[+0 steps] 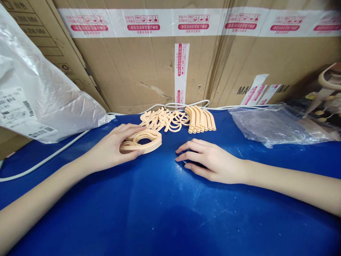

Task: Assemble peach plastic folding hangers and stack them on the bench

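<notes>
My left hand (113, 144) is closed around the left end of a small stack of beige curved plastic pieces (153, 145), its thumb along the near side and its fingers along the far side. The pieces frame an oval gap and rest on the blue tabletop. To the right, my right hand (215, 160) lies palm down on the table with its fingers apart, holding nothing. Beyond both hands is a loose pile of beige hook-shaped pieces (160, 119). Against the pile's right side, curved beige arm-like pieces (201, 119) lie stacked in a neat row.
Taped cardboard boxes (138, 60) wall off the back. A white plastic parcel bag (53, 89) leans at left, with a white cable (48, 160) running past it. A clear plastic bag (269, 124) lies at right, beside a jumble of items (327, 92) at the edge.
</notes>
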The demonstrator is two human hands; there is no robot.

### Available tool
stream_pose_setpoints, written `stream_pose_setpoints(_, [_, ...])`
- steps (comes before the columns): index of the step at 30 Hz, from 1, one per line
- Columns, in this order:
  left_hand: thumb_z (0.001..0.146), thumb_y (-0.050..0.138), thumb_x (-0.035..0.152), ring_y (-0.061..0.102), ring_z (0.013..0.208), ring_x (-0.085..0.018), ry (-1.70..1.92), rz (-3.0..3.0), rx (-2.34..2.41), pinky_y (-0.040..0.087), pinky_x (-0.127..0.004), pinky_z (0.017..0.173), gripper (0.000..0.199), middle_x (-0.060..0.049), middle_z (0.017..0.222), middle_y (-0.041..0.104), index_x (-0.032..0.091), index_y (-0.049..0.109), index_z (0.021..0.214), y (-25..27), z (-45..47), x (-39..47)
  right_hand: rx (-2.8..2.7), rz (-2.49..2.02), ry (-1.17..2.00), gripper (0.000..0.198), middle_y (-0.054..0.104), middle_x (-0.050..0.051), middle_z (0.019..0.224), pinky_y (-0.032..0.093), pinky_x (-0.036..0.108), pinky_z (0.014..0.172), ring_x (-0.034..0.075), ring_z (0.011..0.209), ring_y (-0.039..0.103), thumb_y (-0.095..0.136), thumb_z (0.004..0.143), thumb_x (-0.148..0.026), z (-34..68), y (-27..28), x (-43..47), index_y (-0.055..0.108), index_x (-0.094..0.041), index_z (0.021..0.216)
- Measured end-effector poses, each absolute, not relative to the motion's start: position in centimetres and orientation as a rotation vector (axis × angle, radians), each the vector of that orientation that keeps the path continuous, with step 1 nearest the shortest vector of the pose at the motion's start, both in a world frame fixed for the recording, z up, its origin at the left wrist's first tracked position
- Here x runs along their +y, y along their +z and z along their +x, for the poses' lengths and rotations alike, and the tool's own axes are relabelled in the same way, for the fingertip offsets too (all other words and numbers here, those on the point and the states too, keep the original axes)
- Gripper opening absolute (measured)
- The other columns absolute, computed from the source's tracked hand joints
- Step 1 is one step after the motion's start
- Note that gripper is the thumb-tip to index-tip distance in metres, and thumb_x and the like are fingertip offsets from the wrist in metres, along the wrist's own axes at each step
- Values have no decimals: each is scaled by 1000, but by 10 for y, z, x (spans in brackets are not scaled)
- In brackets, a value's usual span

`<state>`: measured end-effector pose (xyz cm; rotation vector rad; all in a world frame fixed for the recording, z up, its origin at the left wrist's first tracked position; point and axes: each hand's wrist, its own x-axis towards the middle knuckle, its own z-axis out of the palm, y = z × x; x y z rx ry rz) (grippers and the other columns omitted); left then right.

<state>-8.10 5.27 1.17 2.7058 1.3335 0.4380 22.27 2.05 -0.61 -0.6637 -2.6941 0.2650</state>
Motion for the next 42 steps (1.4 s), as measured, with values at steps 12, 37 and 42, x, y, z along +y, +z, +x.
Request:
stream_pose_setpoints(12, [82, 53, 50, 45, 119, -28, 430, 2721, 1342, 34, -43, 103, 60, -7, 131, 48, 27, 38, 136, 12, -82, 52, -2693, -657, 251, 26, 57, 8, 118, 44, 37, 92, 18, 103, 52, 43, 93, -23, 223, -5, 19, 58, -19, 114])
stream_pose_setpoints(37, [73, 59, 64, 39, 128, -30, 127, 2565, 1512, 30, -46, 106, 87, -9, 144, 38, 25, 24, 142, 34, -123, 54, -2703, -672, 261, 27, 56, 8, 119, 42, 37, 93, 19, 104, 51, 41, 94, -23, 223, -4, 20, 58, -18, 114])
stream_pose_setpoints(42, [74, 57, 64, 50, 120, -29, 58, 2547, 1543, 40, -42, 98, 83, -8, 141, 44, 25, 27, 141, 36, -125, 56, -2708, -681, 266, 27, 56, 8, 120, 42, 36, 94, 18, 104, 51, 41, 94, -24, 223, -4, 19, 58, -18, 114])
